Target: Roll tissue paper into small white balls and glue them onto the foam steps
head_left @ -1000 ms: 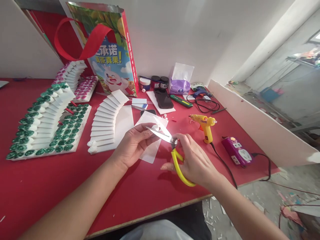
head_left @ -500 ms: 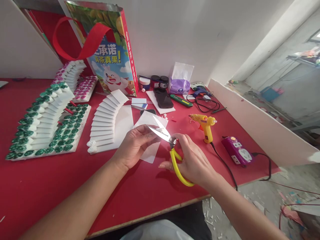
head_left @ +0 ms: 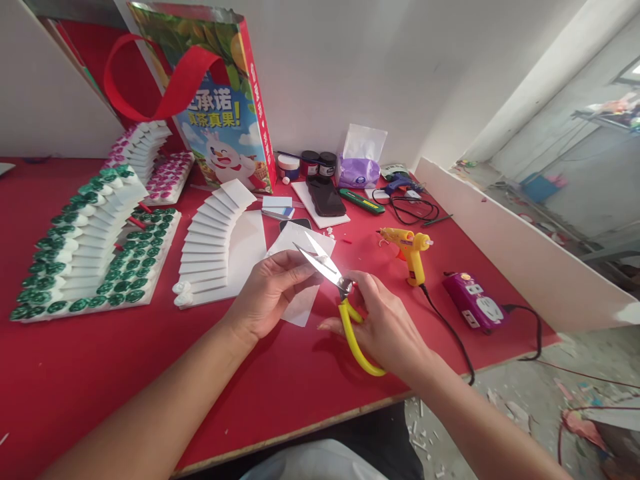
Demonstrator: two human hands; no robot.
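Note:
My right hand (head_left: 393,327) grips a pair of scissors (head_left: 356,343) by its yellow handles. The blades stand apart and point away to the left. A small white piece (head_left: 323,259) shows between them, partly hidden by the near blade. Closed in a pinch beside the blades, my left hand (head_left: 270,290) has its fingertips at this piece; its exact shape is too small to tell. Under the hands lies a white translucent sheet (head_left: 303,310). To the left, a white board (head_left: 250,257) carries a curved fan of white strips (head_left: 207,250), with white rosettes (head_left: 184,293) at its near corner.
Green-rosetted (head_left: 120,287) and pink-rosetted pieces (head_left: 167,180) stand at left before a printed bag (head_left: 230,133). Behind are paint jars (head_left: 310,163), a phone (head_left: 325,197), a tissue pack (head_left: 358,171) and a green cutter (head_left: 363,201). A yellow glue gun (head_left: 410,250) and purple power strip (head_left: 475,303) lie right.
Both hands stay in nearly the same place. The scissors have tilted very slightly, and the bright glare on the blades has faded.

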